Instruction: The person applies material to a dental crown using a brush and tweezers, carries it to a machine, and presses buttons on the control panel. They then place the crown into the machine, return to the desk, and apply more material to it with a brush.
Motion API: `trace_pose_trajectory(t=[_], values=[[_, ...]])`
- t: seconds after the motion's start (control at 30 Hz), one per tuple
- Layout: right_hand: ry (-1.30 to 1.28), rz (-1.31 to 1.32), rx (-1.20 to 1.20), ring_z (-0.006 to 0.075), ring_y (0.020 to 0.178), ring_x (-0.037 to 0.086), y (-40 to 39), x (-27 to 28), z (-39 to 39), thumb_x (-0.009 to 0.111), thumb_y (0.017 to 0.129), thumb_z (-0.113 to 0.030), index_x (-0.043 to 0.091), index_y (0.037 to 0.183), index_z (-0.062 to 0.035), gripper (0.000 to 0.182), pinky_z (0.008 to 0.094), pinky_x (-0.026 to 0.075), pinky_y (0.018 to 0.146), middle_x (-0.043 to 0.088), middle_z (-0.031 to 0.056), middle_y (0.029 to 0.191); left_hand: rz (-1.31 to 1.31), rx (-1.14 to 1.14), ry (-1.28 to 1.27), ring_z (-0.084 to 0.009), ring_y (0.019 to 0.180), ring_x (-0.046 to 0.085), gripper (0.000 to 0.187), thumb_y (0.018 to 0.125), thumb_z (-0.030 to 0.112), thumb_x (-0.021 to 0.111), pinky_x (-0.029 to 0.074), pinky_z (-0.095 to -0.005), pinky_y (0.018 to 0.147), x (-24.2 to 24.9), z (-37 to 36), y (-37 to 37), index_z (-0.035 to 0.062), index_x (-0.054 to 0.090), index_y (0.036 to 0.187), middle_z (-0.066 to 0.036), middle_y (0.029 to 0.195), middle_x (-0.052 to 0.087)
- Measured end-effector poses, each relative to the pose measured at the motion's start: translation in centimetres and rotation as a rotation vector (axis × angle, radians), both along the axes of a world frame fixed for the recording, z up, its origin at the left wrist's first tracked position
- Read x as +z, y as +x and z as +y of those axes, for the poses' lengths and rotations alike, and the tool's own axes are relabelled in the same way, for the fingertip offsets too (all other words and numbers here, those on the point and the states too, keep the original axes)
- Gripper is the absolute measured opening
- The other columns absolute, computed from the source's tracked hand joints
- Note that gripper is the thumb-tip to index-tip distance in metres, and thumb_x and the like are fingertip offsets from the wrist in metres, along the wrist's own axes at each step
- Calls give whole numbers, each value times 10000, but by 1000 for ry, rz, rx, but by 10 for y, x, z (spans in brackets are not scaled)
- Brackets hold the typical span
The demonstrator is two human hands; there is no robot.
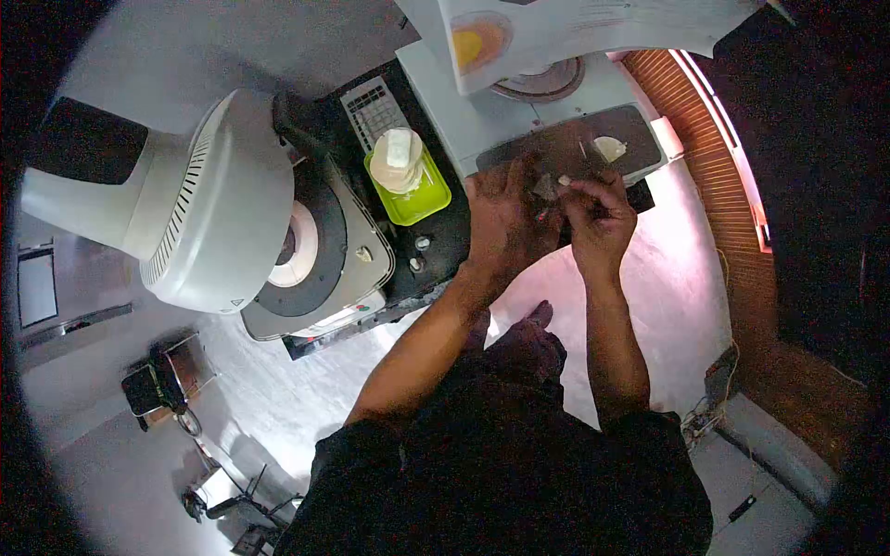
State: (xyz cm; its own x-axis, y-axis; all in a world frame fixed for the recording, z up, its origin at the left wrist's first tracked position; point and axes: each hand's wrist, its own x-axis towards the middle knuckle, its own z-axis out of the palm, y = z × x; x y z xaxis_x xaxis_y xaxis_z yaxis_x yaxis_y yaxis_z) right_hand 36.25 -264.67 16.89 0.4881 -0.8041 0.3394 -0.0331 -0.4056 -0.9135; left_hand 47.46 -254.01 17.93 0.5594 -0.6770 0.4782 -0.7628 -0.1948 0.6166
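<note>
My left hand [502, 211] is over the front edge of a dark tray-like surface [570, 134]. Its fingers are bent and in shadow, and what they hold cannot be made out. Close by on the right, my right hand [604, 221] pinches a small whitish piece [564, 181] between thumb and fingertips. Between the two hands shows a small greyish thing [545, 187], too dark to name. A flat cream-coloured piece [609, 148] lies on the dark surface, beyond my right hand.
Left of my hands, a green tray [408, 211] carries stacked whitish discs or blocks [399, 159]. A large white machine [218, 208] with a rounded head stands farther left. Behind are a keypad [374, 109] and a hanging printed sheet [584, 37]. Small whitish pieces [419, 252] lie nearby.
</note>
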Motion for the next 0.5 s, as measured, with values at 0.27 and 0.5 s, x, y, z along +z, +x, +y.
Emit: trace_pose_trajectory(t=[0.27,0.5], values=[[16,42,3,237,1051,684,-2,10,3,819,774,-6,786,951,-45,184,346,540,930,699,101,1106,121,-30,-99,-372,965,641,743,697,229,842,410,-492,906,9,3,-3,20,558,1351,-134,1100,693],[15,69,28,223,1026,684,-4,12,-1,815,771,17,780,955,-44,196,327,539,900,680,86,1084,169,-36,-99,-370,960,646,756,681,231,858,421,-497,893,11,3,-4,2,559,1337,-138,1053,699]])
